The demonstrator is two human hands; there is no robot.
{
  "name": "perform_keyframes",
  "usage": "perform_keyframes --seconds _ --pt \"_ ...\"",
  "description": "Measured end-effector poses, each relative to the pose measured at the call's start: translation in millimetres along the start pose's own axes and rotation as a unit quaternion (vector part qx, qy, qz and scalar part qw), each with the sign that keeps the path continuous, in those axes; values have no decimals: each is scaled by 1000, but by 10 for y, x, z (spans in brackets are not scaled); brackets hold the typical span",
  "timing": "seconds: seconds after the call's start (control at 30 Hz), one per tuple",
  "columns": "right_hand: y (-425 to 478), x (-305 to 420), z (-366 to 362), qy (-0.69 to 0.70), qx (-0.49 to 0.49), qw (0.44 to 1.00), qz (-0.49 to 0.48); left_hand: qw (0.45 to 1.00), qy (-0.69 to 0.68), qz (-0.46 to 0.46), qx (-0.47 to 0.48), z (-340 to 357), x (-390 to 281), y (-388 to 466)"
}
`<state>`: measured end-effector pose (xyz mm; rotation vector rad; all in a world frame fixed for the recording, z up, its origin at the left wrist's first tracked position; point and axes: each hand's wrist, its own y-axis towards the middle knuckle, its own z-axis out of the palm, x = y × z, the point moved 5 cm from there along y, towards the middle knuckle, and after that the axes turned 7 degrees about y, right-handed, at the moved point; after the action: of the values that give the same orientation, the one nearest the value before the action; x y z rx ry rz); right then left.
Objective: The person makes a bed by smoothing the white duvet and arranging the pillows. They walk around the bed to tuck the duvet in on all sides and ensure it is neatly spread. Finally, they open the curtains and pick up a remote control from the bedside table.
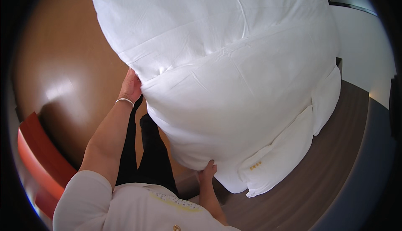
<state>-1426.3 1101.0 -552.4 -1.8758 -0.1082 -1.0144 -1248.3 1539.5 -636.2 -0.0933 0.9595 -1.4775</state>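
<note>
A large white duvet (220, 73) covers the bed before me, with a raised seam or fold running across it. My left hand (131, 85), a silver bangle on its wrist, grips the duvet's edge at the near left side. Lower down, my right hand (208, 170) holds the edge close to the pillows, thumb on top; its other fingers are mostly hidden. Beyond it, a white pillow (279, 155) with small gold embroidery lies partly under the duvet. Another white pillow (328, 102) rests farther along.
A dark wood-grain headboard panel (342, 127) stands behind the pillows. The brown floor (69, 58) extends at left, and an orange-red piece of furniture (40, 155) is at lower left. A pale wall (364, 48) rises on the far right.
</note>
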Motion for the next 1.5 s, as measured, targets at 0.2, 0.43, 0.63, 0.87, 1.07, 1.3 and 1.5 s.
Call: perform_keyframes --seconds 0.2,0.43,0.63,0.87,1.07,1.3,1.5 --pt "-149 120 206 -4 -38 999 14 991 -36 2 -128 -32 -121 -129" --pt "-160 105 230 -47 -41 998 22 980 -51 87 -170 -65 -313 -298" --pt "-67 53 113 -51 -7 999 1 965 -251 25 68 395 -475 -547" --pt "5 31 53 -54 9 999 0 972 -161 -88 146 498 -299 -818" --pt "-147 111 180 -48 29 998 0 994 100 -37 34 516 -246 -827" --pt "-96 106 137 -51 37 998 2 993 68 63 -69 709 -457 -1028" --pt "-276 242 231 7 70 996 46 981 151 16 -121 -50 -835 -1720"
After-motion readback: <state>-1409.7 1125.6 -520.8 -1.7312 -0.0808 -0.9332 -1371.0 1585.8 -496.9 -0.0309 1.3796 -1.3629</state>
